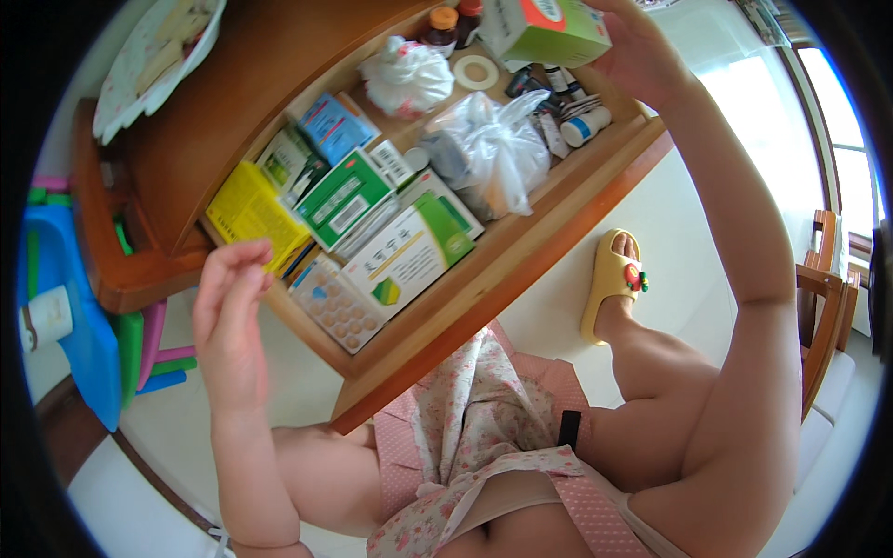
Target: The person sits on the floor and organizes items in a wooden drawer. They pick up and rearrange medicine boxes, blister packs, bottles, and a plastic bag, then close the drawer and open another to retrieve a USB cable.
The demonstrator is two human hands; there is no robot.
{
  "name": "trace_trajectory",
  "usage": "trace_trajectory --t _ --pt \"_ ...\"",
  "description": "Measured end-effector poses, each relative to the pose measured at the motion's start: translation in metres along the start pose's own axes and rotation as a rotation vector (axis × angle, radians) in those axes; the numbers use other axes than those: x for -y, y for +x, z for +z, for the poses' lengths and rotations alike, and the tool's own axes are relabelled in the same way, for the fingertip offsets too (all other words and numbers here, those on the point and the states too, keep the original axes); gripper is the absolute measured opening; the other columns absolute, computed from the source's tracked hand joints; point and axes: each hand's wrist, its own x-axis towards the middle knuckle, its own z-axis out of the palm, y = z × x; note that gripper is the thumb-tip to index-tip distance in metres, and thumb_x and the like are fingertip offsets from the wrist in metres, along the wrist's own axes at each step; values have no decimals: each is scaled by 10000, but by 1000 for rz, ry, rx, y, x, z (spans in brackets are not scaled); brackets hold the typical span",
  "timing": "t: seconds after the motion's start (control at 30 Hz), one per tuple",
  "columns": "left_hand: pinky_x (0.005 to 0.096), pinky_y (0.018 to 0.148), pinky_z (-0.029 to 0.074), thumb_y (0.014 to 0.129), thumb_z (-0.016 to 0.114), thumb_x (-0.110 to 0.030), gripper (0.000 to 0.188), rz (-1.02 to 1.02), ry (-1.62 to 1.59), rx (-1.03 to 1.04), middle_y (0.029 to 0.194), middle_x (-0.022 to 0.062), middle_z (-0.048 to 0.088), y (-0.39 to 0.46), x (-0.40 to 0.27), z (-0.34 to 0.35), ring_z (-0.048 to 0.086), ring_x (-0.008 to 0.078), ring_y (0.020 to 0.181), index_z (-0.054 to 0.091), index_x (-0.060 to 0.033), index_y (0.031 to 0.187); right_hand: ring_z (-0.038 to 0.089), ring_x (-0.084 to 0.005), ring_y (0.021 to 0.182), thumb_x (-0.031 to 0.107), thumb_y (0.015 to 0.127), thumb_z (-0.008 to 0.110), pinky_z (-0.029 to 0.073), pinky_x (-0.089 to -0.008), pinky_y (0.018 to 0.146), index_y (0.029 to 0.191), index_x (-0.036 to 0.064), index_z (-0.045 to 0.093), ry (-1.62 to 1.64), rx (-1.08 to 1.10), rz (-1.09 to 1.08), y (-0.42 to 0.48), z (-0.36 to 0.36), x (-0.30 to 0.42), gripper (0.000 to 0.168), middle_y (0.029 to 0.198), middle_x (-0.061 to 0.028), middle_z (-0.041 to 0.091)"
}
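At the top right my right hand (638,59) grips a green and white carton (551,35) by its end, above the far right of an open wooden drawer (488,279). My left hand (234,314) is raised at the drawer's left end with loosely curled fingers and nothing in it. Its fingertips are nearest a yellow box (254,209); whether they touch is unclear. Beside that box lie a green medicine box (345,199), a blue box (338,125), a long white and green box (404,254) and a blister pack of tablets (342,310).
Also in the drawer are a tied clear plastic bag (499,150), a knotted white bag (408,77), a tape roll (476,72), a white bottle (586,127) and a brown bottle (441,31). A patterned dish (157,63) stands on the wooden top. A wooden chair (820,279) is at right.
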Motion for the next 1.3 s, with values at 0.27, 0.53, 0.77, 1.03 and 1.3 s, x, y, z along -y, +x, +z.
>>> trace_trajectory --t 0.27,0.53,0.77,1.03,1.3 --pt "284 938 388 949 491 -115 201 -105 311 -79 1115 53 571 -16 -15 31 514 133 1091 566 -32 1116 552 -151 975 205 870 573 451 -274 866 1223 17 521 -260 102 28 9 -33 10 403 1099 -78 571" --pt "300 991 369 902 522 -51 286 -128 506 27 1179 68 570 -25 -20 106 500 155 1148 542 -22 1185 564 -180 861 384 781 622 471 -296 762 1315 11 490 -872 571 84 46 -13 36 664 1073 -106 605" --pt "394 1035 374 814 602 -31 371 286 899 387 1254 146 559 20 -17 221 507 292 1205 579 -17 1185 572 -184 814 421 736 637 467 -304 655 1206 -26 539 -792 871 5 66 -36 44 656 910 -101 602" --pt "452 1108 296 855 611 -210 303 466 1418 550 1104 108 623 119 36 277 504 282 1201 619 -59 1118 561 -161 738 423 745 631 448 -271 606 1231 -29 544 -591 592 -26 56 -53 25 670 896 -88 610" --pt "431 980 363 757 711 -341 466 313 1413 250 928 101 636 117 55 291 549 307 1030 610 -47 1104 559 -135 746 361 785 634 458 -256 638 1195 -46 556 -523 508 52 69 -68 1 582 921 -75 611"
